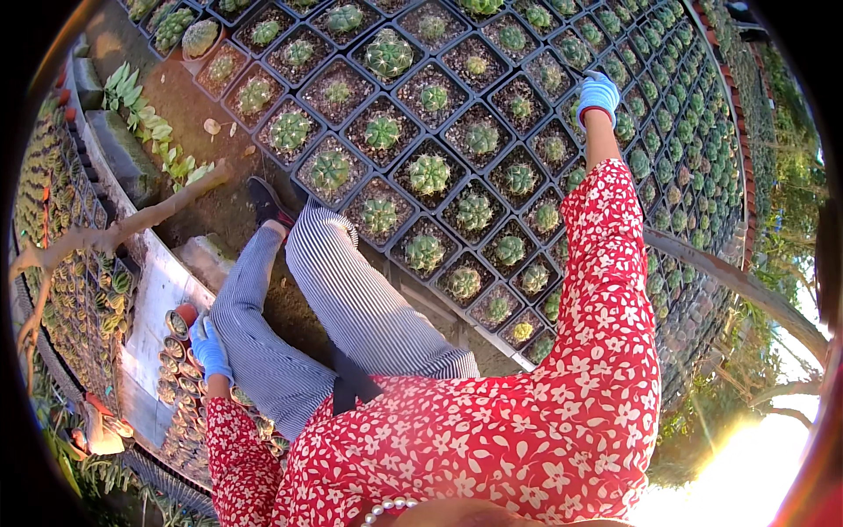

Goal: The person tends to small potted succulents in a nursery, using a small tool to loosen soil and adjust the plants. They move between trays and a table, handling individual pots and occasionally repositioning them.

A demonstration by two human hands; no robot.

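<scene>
My right hand, in a light blue knit glove with a red cuff, reaches far out over a bed of small cacti in square black plastic pots. Its fingers are bent at the rim of a pot, beside a small ribbed cactus. A thin dark sliver shows at the fingertips; whether it is a held tool or a pot edge I cannot tell. My left hand, gloved alike, rests on the striped trouser leg near the knee, holding nothing visible. Nearer me stand a spiny green cactus and a small yellowish one.
A bare branch crosses at left, and a wooden pole crosses the right side of the bed. Small round pots crowd a pale ledge by my left hand. Concrete blocks line the dirt path.
</scene>
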